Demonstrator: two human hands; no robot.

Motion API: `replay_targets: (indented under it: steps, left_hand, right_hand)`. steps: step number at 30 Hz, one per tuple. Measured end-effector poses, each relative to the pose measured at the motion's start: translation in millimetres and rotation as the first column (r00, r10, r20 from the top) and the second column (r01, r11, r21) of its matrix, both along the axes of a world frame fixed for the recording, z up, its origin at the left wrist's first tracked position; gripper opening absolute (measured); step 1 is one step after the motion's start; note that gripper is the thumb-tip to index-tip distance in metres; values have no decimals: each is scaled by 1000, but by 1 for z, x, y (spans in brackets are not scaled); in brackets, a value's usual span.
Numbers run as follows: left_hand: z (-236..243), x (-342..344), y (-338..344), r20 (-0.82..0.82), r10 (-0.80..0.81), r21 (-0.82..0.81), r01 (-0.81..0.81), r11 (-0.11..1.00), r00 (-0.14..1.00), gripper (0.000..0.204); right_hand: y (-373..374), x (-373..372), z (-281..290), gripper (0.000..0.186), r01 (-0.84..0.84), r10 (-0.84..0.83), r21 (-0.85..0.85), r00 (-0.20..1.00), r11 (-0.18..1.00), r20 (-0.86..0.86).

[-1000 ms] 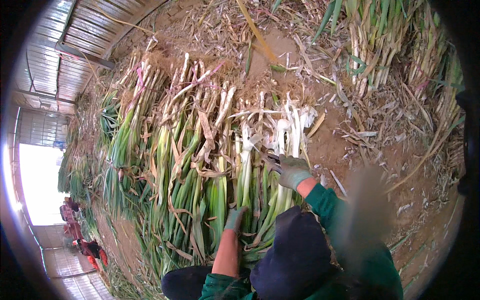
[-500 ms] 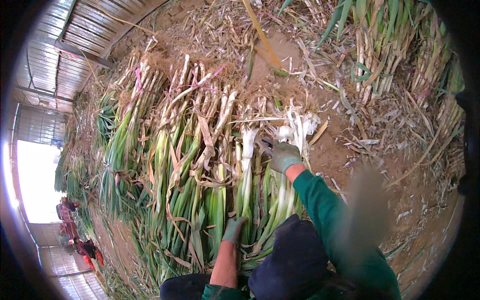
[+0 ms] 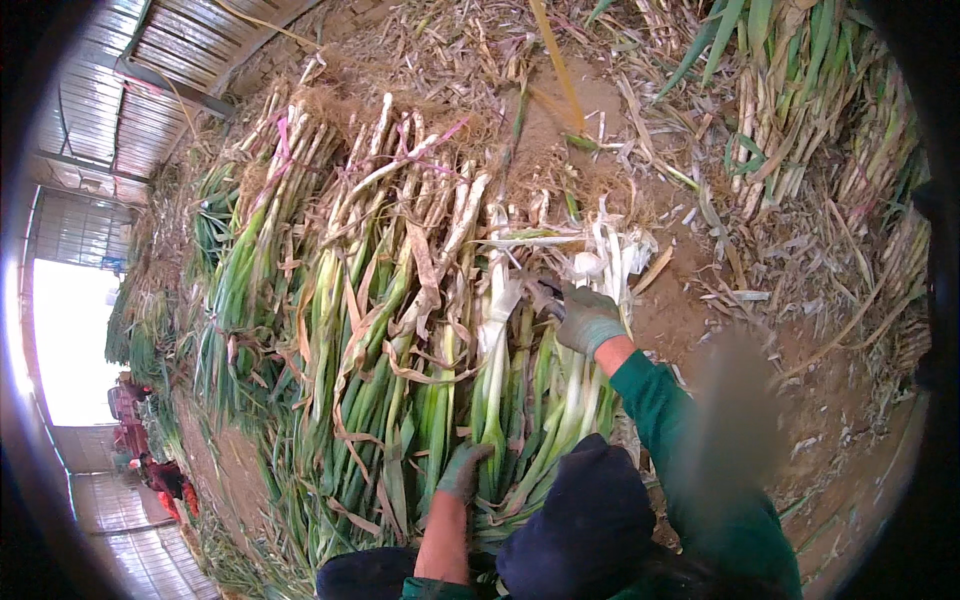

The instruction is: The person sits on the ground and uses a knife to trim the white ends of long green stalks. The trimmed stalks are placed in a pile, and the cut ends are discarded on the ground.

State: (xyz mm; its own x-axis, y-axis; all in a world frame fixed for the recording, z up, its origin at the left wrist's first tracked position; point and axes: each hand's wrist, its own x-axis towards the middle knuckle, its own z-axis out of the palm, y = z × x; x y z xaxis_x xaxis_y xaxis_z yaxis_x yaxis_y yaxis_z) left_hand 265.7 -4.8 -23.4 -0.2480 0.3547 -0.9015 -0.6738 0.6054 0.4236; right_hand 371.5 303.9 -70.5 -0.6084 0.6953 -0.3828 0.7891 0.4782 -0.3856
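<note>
In the head view, long green onions (image 3: pixel 365 395) are laid in a thick row on the ground (image 3: pixel 685 300). A dark tool (image 3: pixel 549 296) is gripped in the gloved right hand (image 3: pixel 588 320), just right of a pale, stripped stalk (image 3: pixel 497 325). The leaf end of that stalk is touched by the gloved left hand (image 3: pixel 465 470); whether its fingers are closed cannot be told. At the upper left, 2 pink ties (image 3: pixel 284 138) are seen around stalks.
</note>
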Motion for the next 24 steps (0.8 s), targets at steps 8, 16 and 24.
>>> replay_targets:
  steps: [8, 16, 24]
  left_hand:
    - [-1, -4, -1, 12, 30, 37, -31, 999, 999, 37]
    - [-10, -3, -7, 29, 204, -85, -201, 976, 979, 56]
    - [-44, -8, -15, 7, 131, -30, -130, 991, 991, 63]
  right_hand:
    - [59, -54, 21, 50, 97, -100, -172, 995, 980, -9]
    - [-16, 18, 32, 60, -242, 226, -157, 968, 958, -114]
    - [-83, 97, 55, 55, -207, 178, -266, 976, 942, -129]
